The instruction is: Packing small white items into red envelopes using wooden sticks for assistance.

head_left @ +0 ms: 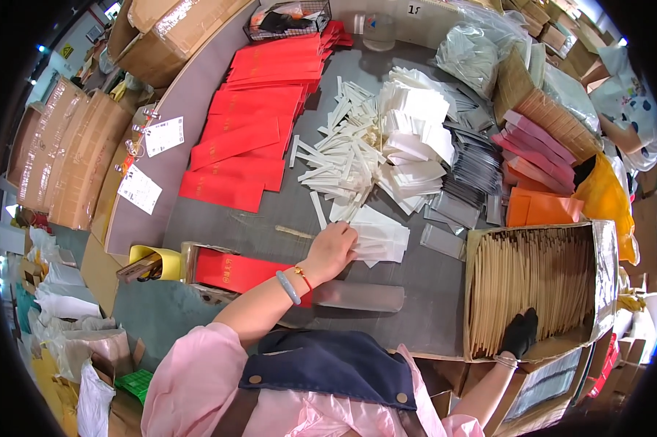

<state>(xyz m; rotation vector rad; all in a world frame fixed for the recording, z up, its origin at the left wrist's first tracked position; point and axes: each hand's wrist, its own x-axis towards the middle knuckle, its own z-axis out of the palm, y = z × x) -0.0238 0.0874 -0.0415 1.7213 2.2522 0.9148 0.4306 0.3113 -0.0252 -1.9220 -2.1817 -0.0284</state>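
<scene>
My left hand (331, 251), bare and with a grey bangle and a red cord on its wrist, is over the table. Its bent fingers close on the left end of some white paper slips (384, 234). My right hand (520, 333) wears a black glove and reaches into the open carton (604, 280) at the right. It touches the near edge of the tightly packed tan sleeves (529, 280); its dark fingers blend together. Just left of my left forearm, a red printed sleeve (233, 269) lies by a clear plastic strip (361, 296).
Red sleeves (244, 135) lie in overlapping rows at the left. Narrow white strips (343, 146), folded white papers (416, 109) and dark plastic pieces (474, 164) heap up mid-table. Orange envelopes (543, 207) sit behind the carton. A yellow holder (169, 268) stands at the near left.
</scene>
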